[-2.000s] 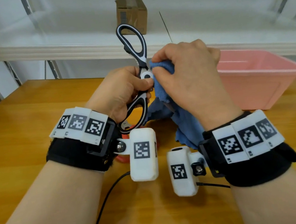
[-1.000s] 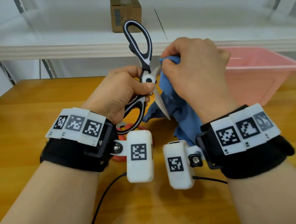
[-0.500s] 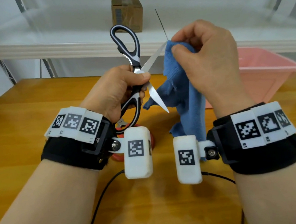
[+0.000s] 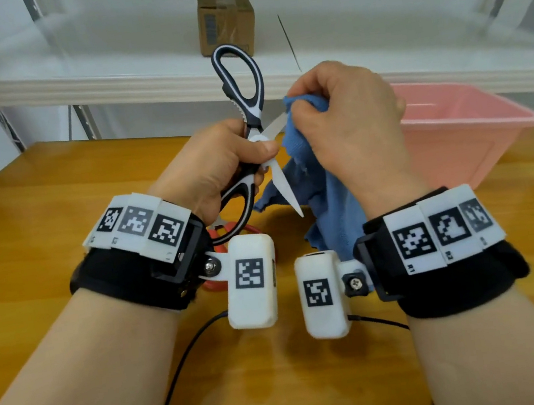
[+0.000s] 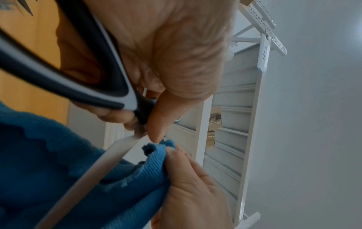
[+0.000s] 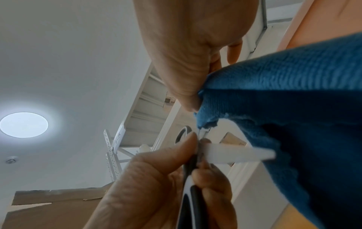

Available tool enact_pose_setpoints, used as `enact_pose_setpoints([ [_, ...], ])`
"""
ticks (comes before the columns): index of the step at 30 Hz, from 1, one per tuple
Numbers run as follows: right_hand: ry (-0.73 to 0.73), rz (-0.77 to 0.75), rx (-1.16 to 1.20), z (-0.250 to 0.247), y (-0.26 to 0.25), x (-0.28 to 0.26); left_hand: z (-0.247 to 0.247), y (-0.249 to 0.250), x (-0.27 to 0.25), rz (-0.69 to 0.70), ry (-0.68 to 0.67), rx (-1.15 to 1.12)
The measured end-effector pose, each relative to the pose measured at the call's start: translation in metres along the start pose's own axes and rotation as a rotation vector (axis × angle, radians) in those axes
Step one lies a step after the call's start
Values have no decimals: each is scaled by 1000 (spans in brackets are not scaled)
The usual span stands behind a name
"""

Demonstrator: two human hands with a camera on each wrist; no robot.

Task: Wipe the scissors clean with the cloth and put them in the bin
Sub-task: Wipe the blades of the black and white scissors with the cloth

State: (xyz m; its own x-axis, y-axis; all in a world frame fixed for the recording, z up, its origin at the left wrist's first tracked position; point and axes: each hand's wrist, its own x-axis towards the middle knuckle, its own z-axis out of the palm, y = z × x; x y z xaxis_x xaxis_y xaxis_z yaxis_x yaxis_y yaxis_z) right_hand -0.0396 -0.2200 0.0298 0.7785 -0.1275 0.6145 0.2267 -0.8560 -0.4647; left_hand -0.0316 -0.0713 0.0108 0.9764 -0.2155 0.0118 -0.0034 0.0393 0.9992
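My left hand (image 4: 218, 164) grips the black-and-white scissors (image 4: 245, 101) near the pivot, above the table, with the blades spread apart. One blade points down (image 4: 286, 189); the other runs right into the blue cloth (image 4: 319, 187). My right hand (image 4: 347, 121) pinches the cloth around that upper blade, close to the pivot. In the left wrist view the cloth (image 5: 58, 170) folds round the pale blade (image 5: 94, 173). The right wrist view shows the cloth (image 6: 293, 108) over the blade (image 6: 235, 153). The pink bin (image 4: 470, 133) stands on the table at the right, behind my right hand.
A red ring-shaped object (image 4: 250, 236) lies on the wooden table (image 4: 51, 206) under my left wrist. A cardboard box (image 4: 226, 17) sits on the white shelf (image 4: 67, 83) behind. Black cables (image 4: 180, 371) trail across the near table.
My right hand has slid the cloth down the upper blade from its tip toward the pivot. The scissors stay spread in my left hand, tilted slightly.
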Motion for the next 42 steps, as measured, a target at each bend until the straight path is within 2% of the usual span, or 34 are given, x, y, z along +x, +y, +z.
enact_pose_setpoints([
  [3,1,15,16,-4,1,1,3,-1,1,14,4,25],
  [7,-70,-32,-4,-2,-5,0,0,-2,2,44,-3,-3],
  [12,20,63,-31,-10,8,4,3,-2,1,23,-24,30],
  [18,-55,-8,-44,-3,-4,1,0,-1,1,39,-10,7],
  [23,29,68,-56,-11,7,5,3,-1,1,30,-23,42],
  [28,-32,5,-41,-9,-1,2,1,0,0,32,-17,31],
  [31,-13,28,-28,-7,2,3,0,-2,1,37,-19,31],
  [34,-13,34,135,-7,5,3,1,-3,3,16,-19,23],
  [38,70,57,361,-15,6,5,-3,-1,0,24,-27,-11],
  [42,144,58,390,-25,13,6,-5,0,-1,26,-38,-37],
])
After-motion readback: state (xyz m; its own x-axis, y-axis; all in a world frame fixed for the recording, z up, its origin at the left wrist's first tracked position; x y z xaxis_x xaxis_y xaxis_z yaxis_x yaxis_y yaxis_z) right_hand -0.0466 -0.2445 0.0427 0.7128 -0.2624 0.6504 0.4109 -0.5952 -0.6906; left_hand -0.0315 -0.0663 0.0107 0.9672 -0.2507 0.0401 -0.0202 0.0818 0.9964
